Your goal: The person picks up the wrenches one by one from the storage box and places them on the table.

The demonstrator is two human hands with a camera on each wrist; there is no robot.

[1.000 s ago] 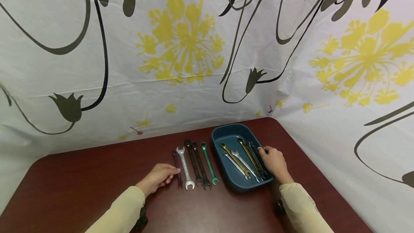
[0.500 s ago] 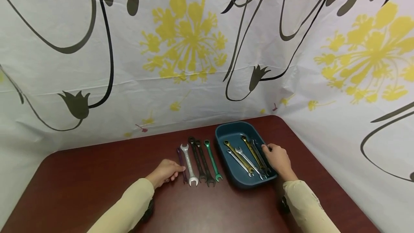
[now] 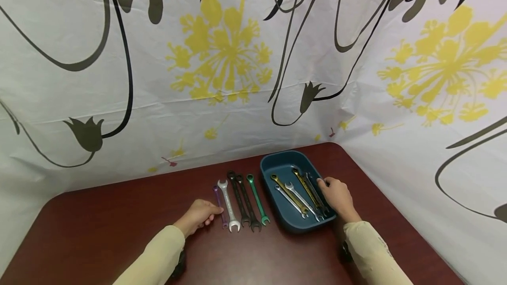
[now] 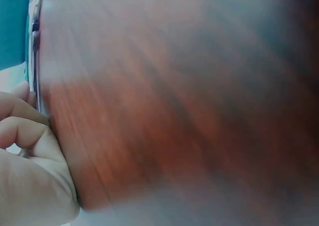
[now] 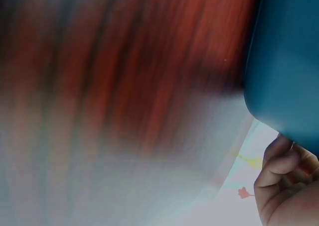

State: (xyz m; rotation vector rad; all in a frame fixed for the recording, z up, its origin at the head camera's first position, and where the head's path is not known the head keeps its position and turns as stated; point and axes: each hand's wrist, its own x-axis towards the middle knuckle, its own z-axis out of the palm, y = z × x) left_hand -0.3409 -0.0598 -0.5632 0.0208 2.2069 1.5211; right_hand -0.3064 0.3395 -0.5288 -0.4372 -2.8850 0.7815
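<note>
Several wrenches lie side by side on the dark red table [image 3: 119, 214]: purple [image 3: 217, 199], silver [image 3: 227, 205], two black [image 3: 241, 199] and green [image 3: 256, 199]. My left hand [image 3: 210, 215] rests on the table beside the purple wrench, its loosely curled fingers [image 4: 25, 136] just touching it. A blue tray [image 3: 277, 162] to the right holds gold wrenches [image 3: 287, 192], a silver one and a dark wrench [image 3: 315, 193]. My right hand [image 3: 322, 184] grips the tray's right wall, thumb over the rim by the dark wrench, fingers [image 5: 281, 161] curled outside the tray [image 5: 284, 61].
A white curtain [image 3: 237, 78] with yellow flowers and black stems closes off the back and right side of the table. The table's rounded far right corner lies just behind the tray. Bare tabletop stretches to the left of the wrenches.
Both hands keep their places by the purple wrench and on the tray's right wall. Only the head view shifts slightly.
</note>
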